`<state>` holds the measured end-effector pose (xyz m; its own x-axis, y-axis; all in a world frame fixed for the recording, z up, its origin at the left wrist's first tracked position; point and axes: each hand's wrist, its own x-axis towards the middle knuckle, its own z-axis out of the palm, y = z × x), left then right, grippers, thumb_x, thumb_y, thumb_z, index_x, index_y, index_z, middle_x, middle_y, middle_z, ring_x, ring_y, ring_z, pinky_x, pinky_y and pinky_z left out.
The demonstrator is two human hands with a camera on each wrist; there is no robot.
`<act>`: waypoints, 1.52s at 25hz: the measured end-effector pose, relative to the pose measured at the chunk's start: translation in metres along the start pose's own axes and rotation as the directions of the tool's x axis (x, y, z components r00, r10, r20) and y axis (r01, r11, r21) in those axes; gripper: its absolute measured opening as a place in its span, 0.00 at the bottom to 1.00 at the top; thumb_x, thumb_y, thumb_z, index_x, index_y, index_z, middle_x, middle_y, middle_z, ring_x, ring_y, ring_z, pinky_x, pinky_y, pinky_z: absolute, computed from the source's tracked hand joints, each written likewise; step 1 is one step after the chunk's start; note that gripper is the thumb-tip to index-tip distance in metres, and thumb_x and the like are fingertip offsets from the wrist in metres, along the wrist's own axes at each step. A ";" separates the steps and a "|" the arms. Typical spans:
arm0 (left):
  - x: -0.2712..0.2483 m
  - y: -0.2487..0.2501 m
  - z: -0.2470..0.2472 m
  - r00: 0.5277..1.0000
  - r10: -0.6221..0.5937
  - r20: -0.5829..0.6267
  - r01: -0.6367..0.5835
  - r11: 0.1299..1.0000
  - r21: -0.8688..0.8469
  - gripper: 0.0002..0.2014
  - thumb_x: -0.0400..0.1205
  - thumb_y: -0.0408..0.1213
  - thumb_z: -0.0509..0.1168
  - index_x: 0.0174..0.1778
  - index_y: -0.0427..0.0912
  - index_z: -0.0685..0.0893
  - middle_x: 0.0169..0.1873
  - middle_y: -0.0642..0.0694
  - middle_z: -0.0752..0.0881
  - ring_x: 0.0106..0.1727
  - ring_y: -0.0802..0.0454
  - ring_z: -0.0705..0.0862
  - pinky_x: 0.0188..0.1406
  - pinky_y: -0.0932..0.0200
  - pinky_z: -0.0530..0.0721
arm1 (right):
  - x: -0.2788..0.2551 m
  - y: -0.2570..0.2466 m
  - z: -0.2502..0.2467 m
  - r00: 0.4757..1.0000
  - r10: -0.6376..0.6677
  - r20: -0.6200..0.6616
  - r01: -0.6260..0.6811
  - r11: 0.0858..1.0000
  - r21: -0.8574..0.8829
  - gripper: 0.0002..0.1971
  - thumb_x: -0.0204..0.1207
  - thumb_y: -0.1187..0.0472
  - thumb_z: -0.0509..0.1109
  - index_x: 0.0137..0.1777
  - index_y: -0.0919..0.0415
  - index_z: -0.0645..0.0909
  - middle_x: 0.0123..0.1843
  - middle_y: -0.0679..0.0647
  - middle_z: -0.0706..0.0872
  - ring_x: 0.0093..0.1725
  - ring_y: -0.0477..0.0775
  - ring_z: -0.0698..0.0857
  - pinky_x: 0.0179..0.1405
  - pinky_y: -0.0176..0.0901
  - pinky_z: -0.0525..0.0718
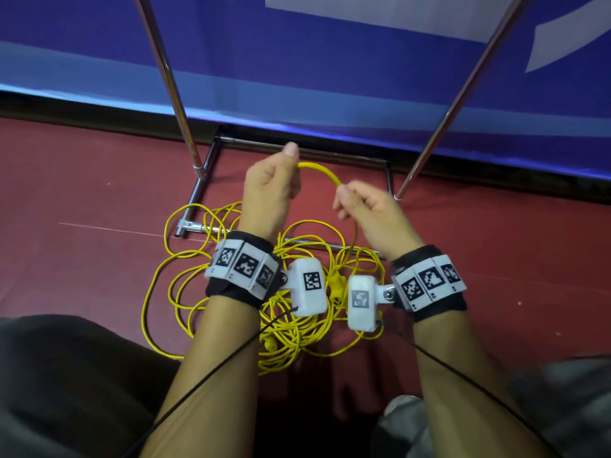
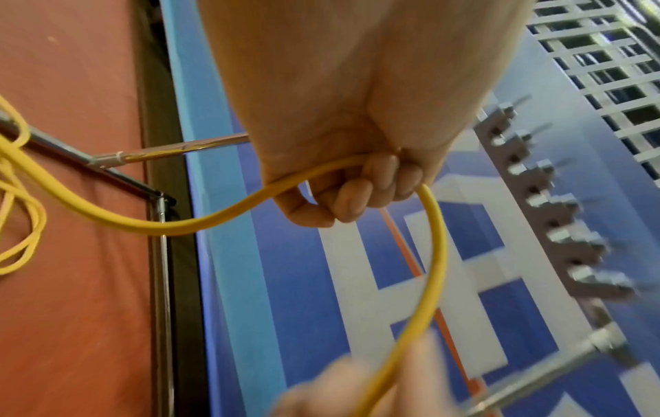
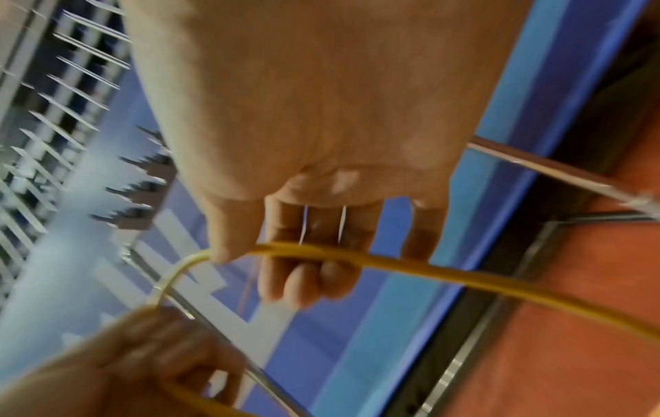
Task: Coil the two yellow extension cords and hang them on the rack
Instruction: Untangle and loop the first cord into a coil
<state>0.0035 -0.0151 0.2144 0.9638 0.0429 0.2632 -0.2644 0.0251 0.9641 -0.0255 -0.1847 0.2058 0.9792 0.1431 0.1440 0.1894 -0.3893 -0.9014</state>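
Left hand [image 1: 271, 186], right hand [image 1: 370, 206] both clamped on thin yellow rubber cord [image 1: 322, 171] — short arch between, forming first coil; tangle at 6 o'clock.

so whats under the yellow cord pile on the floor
The tangled cord pile lies on the red floor, and its far loops cross the rack's front base bar. The wrists and wrist cameras cover the pile's middle, so anything beneath there is hidden.
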 end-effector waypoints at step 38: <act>-0.003 -0.002 0.007 0.998 0.027 -0.059 -0.023 0.997 0.070 0.29 0.87 0.50 0.57 0.17 0.46 0.73 0.15 0.48 0.74 0.21 0.53 0.71 0.28 0.55 0.70 | -0.010 0.032 0.008 0.987 0.142 -0.076 -0.140 0.990 0.026 0.23 0.79 0.37 0.59 0.38 0.56 0.81 0.30 0.47 0.82 0.35 0.47 0.79 0.43 0.47 0.78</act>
<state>0.0014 -0.0223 0.2122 0.9526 0.1026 0.2864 -0.2831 -0.0461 0.9580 -0.0299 -0.1910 0.1721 0.9988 0.0173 0.0450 0.0482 -0.3821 -0.9229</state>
